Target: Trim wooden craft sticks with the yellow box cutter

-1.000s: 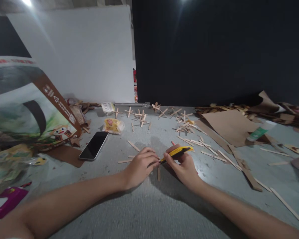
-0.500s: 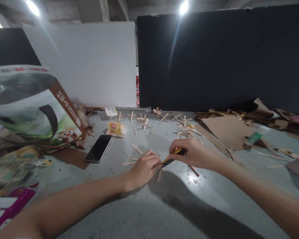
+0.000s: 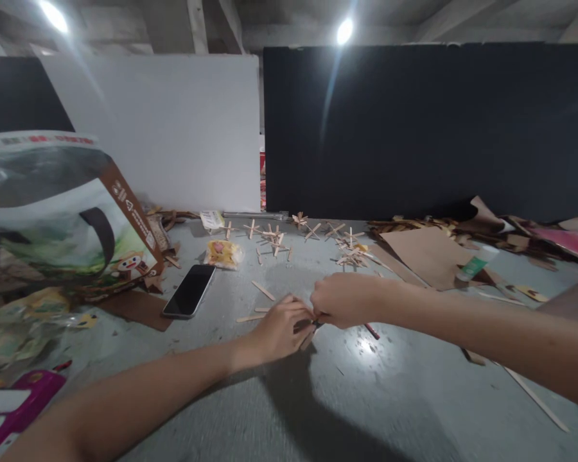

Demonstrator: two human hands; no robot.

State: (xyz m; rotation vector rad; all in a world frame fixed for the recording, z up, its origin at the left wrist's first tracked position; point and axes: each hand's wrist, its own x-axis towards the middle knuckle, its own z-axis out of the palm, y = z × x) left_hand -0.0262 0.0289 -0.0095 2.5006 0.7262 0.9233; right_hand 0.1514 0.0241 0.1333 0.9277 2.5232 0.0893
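Low over the grey table, my left hand (image 3: 285, 326) pinches a small wooden craft stick (image 3: 307, 340), whose end pokes out below the fingertips. Closed in a fist against it is my right hand (image 3: 347, 299), wrapped around a utility knife (image 3: 318, 325). Only the knife's dark tip shows at the stick; its yellow and black handle is hidden by the fingers. Loose craft sticks (image 3: 262, 290) lie just beyond my left hand. A thin dark red stick-like thing (image 3: 372, 331) rests under my right forearm.
Crossed craft sticks (image 3: 313, 231) stand along the back of the table. A phone (image 3: 190, 291) and a small yellow packet (image 3: 223, 255) lie left. A large printed bag (image 3: 52, 218) and a purple object (image 3: 26, 401) are farther left. Cardboard (image 3: 424, 255) and a green-white tube (image 3: 476, 263) lie right.
My right hand has turned over the knife and moved slightly left, covering its handle. My right forearm now lies flatter. The view has tilted up a little.
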